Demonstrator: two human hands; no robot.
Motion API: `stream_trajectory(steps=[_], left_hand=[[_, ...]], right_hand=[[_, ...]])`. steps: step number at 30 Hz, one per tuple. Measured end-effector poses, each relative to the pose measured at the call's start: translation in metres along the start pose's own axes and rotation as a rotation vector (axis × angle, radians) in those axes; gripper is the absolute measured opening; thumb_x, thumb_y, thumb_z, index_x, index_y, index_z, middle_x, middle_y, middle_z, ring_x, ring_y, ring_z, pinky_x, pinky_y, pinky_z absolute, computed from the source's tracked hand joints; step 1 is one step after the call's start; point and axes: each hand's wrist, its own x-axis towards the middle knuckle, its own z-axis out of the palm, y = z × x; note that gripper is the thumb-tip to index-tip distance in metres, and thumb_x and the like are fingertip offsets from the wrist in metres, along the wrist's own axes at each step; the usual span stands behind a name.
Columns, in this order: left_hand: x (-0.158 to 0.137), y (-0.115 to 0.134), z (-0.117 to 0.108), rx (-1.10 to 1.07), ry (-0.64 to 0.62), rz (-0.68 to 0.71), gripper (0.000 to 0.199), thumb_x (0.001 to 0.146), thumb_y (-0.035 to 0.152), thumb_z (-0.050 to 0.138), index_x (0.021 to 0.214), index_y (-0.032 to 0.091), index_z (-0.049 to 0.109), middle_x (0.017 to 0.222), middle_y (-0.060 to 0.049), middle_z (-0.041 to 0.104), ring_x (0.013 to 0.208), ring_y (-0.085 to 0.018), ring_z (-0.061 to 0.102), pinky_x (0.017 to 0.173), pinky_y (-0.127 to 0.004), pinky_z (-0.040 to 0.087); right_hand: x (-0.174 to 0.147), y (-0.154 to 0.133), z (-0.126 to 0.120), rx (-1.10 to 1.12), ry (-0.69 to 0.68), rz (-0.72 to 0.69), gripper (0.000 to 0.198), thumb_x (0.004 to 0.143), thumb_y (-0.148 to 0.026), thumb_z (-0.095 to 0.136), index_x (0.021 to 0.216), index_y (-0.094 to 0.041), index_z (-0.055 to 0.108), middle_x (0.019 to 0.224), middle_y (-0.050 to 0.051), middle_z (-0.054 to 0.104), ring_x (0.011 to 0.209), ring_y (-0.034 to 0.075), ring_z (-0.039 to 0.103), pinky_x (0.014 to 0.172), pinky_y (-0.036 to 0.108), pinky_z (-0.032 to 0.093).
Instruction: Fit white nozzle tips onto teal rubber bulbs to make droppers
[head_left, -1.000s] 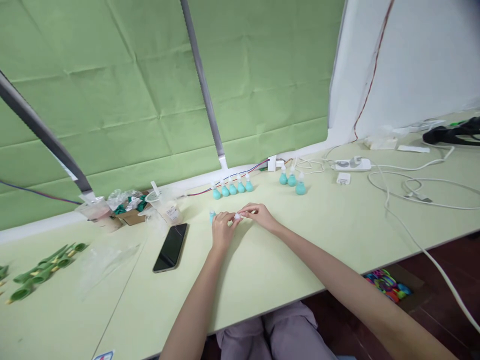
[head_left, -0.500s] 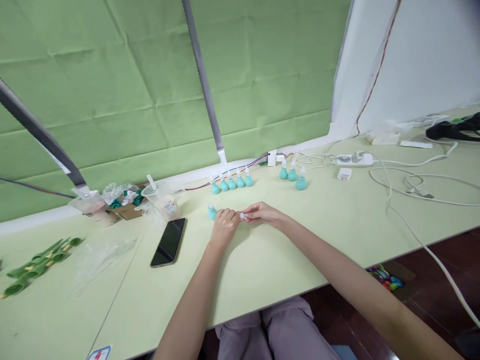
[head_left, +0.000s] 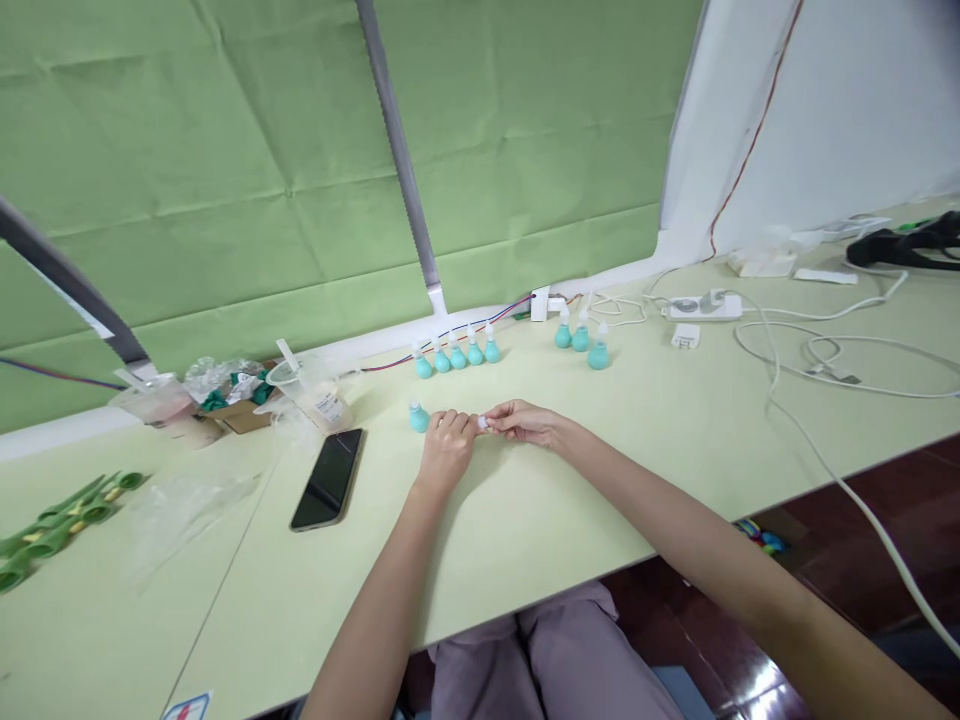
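Head view: right hand [head_left: 523, 423] pinches small white piece [head_left: 484, 424] between both hands; left hand [head_left: 448, 446] curled beside it, I can't tell its hold. Teal bulb-shaped bottle [head_left: 418, 418] near left hand on worktop [head_left: 525, 520]; five similar bottles [head_left: 457, 358] behind.

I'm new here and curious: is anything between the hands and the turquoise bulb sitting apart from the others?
Nothing visible stands between the left hand and the lone turquoise bulb just beside it. For the right hand, the left hand itself is in the way, with a small white piece between the two hands.
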Motion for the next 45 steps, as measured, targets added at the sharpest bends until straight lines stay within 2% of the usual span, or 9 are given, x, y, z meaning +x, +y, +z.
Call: stream_trajectory(steps=[3,10,15,20,26,31,39,45], left_hand=[[0.000,0.001,0.001,0.019,-0.010,0.028,0.022,0.088,0.016,0.039,0.082,0.017,0.060,0.070,-0.006,0.057,0.071,-0.018,0.050,0.067,-0.033,0.031],[0.003,0.004,-0.001,-0.027,0.093,-0.046,0.020,0.085,0.013,0.044,0.072,0.017,0.058,0.065,-0.004,0.057,0.065,-0.017,0.050,0.065,-0.031,0.030],[0.005,0.004,0.000,-0.018,0.097,-0.074,0.021,0.086,0.015,0.043,0.071,0.017,0.058,0.063,-0.004,0.057,0.065,-0.017,0.050,0.064,-0.031,0.029],[0.005,0.001,0.004,-0.021,0.106,-0.075,0.023,0.087,0.018,0.042,0.071,0.017,0.059,0.062,-0.004,0.056,0.065,-0.017,0.050,0.064,-0.031,0.027],[0.005,0.000,0.002,0.030,0.147,0.002,0.022,0.088,0.023,0.044,0.073,0.016,0.059,0.061,-0.003,0.056,0.063,-0.015,0.049,0.063,-0.030,0.028],[0.004,0.002,0.000,0.073,0.152,0.123,0.016,0.086,0.016,0.045,0.077,0.015,0.058,0.064,-0.002,0.055,0.065,-0.015,0.048,0.064,-0.030,0.029],[0.004,0.006,-0.001,0.118,0.198,0.149,0.015,0.086,0.014,0.046,0.074,0.014,0.056,0.062,-0.002,0.053,0.062,-0.016,0.047,0.062,-0.030,0.027],[0.005,0.000,-0.003,0.060,0.197,0.121,0.017,0.087,0.020,0.045,0.076,0.014,0.057,0.063,-0.003,0.055,0.063,-0.015,0.048,0.064,-0.031,0.029]], right_hand=[[0.002,0.001,-0.001,-0.042,0.018,-0.006,0.017,0.057,-0.010,0.076,0.073,-0.013,0.071,0.056,0.000,0.062,0.047,0.003,0.049,0.037,0.012,0.031],[0.001,0.002,0.004,-0.040,0.096,-0.040,0.014,0.058,-0.011,0.075,0.071,-0.013,0.070,0.058,0.000,0.063,0.049,0.004,0.049,0.040,0.014,0.031],[0.000,0.002,0.004,-0.022,0.119,-0.053,0.014,0.059,-0.012,0.075,0.072,-0.014,0.069,0.057,0.000,0.062,0.048,0.004,0.050,0.039,0.013,0.033],[-0.002,0.003,0.006,-0.035,0.147,-0.088,0.015,0.061,-0.015,0.075,0.075,-0.015,0.068,0.067,0.002,0.066,0.057,0.006,0.058,0.043,0.012,0.038],[-0.005,-0.002,0.007,-0.026,0.132,-0.024,0.015,0.061,-0.011,0.075,0.074,-0.013,0.068,0.058,-0.001,0.062,0.049,0.003,0.054,0.047,0.011,0.044],[-0.006,-0.005,0.002,-0.023,0.095,0.057,0.012,0.059,-0.009,0.075,0.068,-0.011,0.067,0.056,-0.001,0.062,0.047,0.002,0.053,0.049,0.010,0.046],[-0.002,0.000,-0.001,-0.009,0.106,0.050,0.018,0.053,-0.008,0.078,0.060,-0.012,0.063,0.057,-0.002,0.061,0.048,0.003,0.053,0.049,0.012,0.046],[-0.009,-0.006,0.009,-0.066,0.101,-0.022,0.024,0.055,-0.019,0.079,0.070,-0.014,0.061,0.060,-0.003,0.059,0.050,0.004,0.053,0.052,0.016,0.044]])
